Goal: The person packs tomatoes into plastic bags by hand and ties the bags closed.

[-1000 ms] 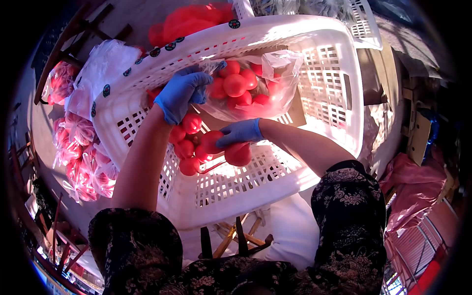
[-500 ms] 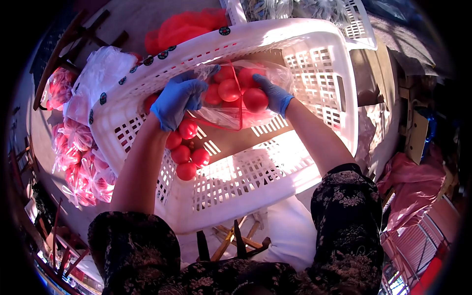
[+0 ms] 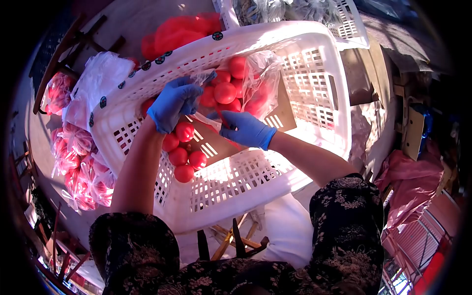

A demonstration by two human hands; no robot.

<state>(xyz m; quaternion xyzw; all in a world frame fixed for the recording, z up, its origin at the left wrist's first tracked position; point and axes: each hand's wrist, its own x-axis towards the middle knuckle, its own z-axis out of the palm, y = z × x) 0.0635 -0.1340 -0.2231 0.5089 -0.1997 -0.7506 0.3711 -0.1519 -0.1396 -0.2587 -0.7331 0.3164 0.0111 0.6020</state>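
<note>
Over a white basket [image 3: 221, 215], left hand [image 3: 175, 103] (blue-gloved) grips a bag [image 3: 264, 71] of tomatoes [image 3: 225, 92]; right hand [image 3: 246, 129] curls alongside, hold unclear.

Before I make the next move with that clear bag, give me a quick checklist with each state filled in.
1. Left hand holding the clear bag: ok, at the bag's left side.
2. Right hand gripping the bag: cannot tell; it is at the near edge, its grip partly hidden.
3. Fruit in the bag: ok, several red fruits show.
4. Crate free of loose fruit: not ok; more round red fruits lie outside the bag, near the left forearm.
5. Bag tied shut: cannot tell.
</note>
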